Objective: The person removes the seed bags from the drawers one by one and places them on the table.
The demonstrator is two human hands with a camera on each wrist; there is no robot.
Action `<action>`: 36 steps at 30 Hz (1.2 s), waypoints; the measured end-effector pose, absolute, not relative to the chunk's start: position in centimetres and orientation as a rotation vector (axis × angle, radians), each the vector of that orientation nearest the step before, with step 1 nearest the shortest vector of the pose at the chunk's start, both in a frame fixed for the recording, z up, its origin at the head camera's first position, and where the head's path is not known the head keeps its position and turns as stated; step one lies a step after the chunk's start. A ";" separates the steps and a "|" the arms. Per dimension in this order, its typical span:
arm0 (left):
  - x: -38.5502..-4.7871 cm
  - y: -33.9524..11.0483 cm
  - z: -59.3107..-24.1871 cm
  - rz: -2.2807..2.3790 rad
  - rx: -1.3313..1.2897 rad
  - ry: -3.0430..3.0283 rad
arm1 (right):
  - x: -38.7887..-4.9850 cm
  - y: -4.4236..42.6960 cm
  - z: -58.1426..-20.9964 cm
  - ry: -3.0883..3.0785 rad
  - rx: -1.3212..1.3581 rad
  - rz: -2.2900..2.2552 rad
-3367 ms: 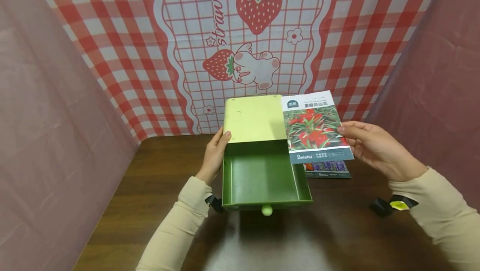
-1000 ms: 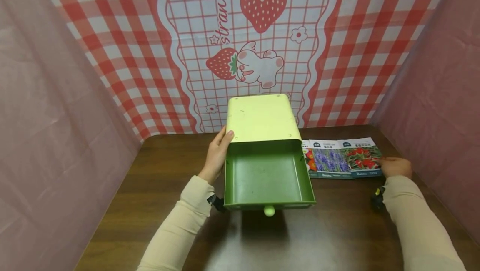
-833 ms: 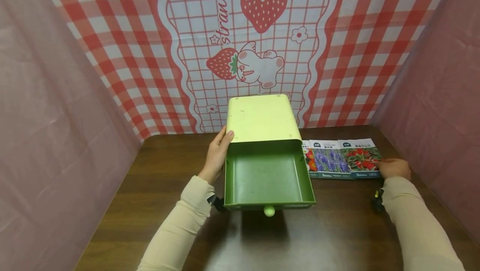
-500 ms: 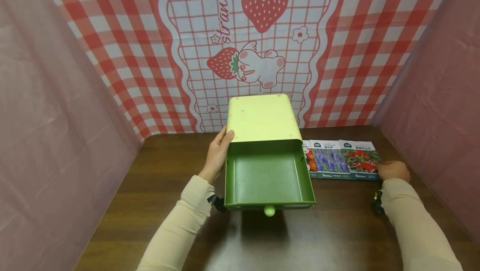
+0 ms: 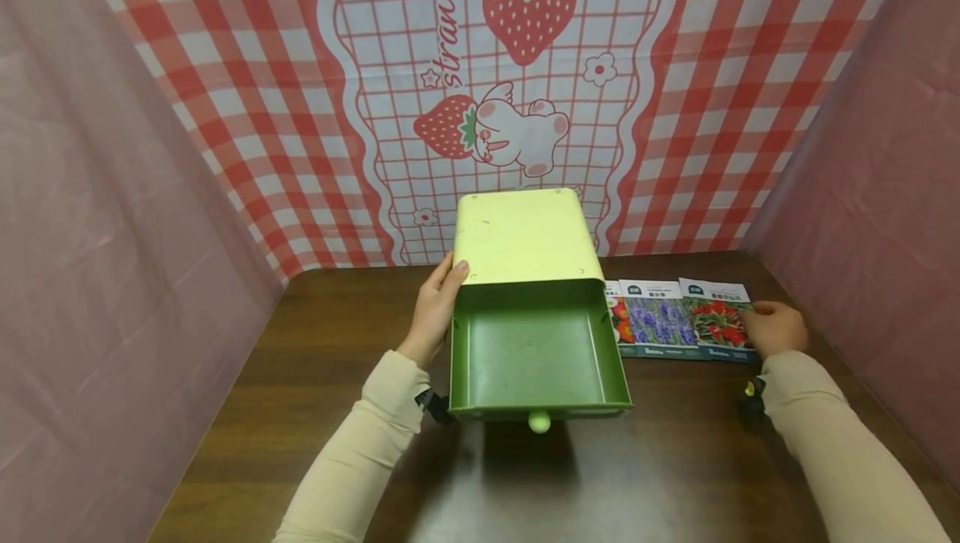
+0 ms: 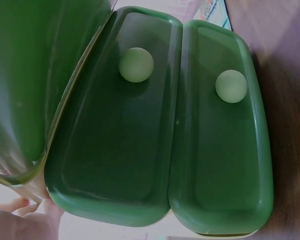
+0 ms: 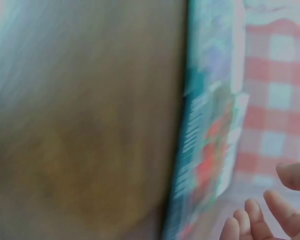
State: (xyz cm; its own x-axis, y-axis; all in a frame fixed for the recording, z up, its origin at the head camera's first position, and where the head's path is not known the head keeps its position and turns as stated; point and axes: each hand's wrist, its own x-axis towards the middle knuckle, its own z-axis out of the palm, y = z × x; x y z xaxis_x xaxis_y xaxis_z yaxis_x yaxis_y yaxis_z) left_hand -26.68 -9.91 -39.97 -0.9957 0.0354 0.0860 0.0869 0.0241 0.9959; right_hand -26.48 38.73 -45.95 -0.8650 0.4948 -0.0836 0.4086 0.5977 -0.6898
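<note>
A small desktop cabinet (image 5: 528,234) with a pale yellow-green top stands mid-table, its green top drawer (image 5: 528,359) pulled out and its inside bare. Two closed drawers with round knobs (image 6: 136,65) show below it in the left wrist view. My left hand (image 5: 431,314) rests against the cabinet's left side, thumb at the front top corner. To the right lies a seed packet with red flowers (image 5: 718,322), overlapping a purple-flowered packet (image 5: 660,319). My right hand (image 5: 777,330) is at the red packet's right edge; its fingers are spread apart and hold nothing in the right wrist view.
A third packet with orange and red flowers (image 5: 622,319) is partly hidden behind the cabinet. A red checked strawberry cloth (image 5: 525,143) hangs behind the wooden table (image 5: 322,376). Pink cloth walls (image 5: 877,218) border both sides.
The red-flowered packet, earlier held up beside the cabinet, now lies right of the purple one. My right hand has let it go and shifted slightly up and left. My left hand stays put.
</note>
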 end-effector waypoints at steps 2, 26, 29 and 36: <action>-26.7 -9.9 -39.9 -2.167 -0.131 -2.221 | -26.5 37.8 -44.9 -2.654 -0.737 1.199; -27.0 -9.9 -39.7 -2.185 -0.124 -2.228 | -21.2 24.8 -33.2 -2.516 0.169 1.637; -26.9 -9.9 -39.8 -2.197 -0.119 -2.218 | -19.6 22.9 -32.4 -2.508 0.298 1.586; -26.6 -9.8 -39.7 -2.181 -0.119 -2.198 | -15.7 19.4 -31.6 -2.531 0.626 1.486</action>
State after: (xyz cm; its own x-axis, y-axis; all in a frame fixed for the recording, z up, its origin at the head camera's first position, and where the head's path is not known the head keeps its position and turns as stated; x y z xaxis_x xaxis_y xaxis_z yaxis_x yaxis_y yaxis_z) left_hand -26.56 -9.75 -39.74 -0.9961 0.0243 0.0843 0.0845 0.0069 0.9964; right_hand -15.74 19.45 -31.60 -0.9035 -0.2807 0.3239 -0.4196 0.4251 -0.8020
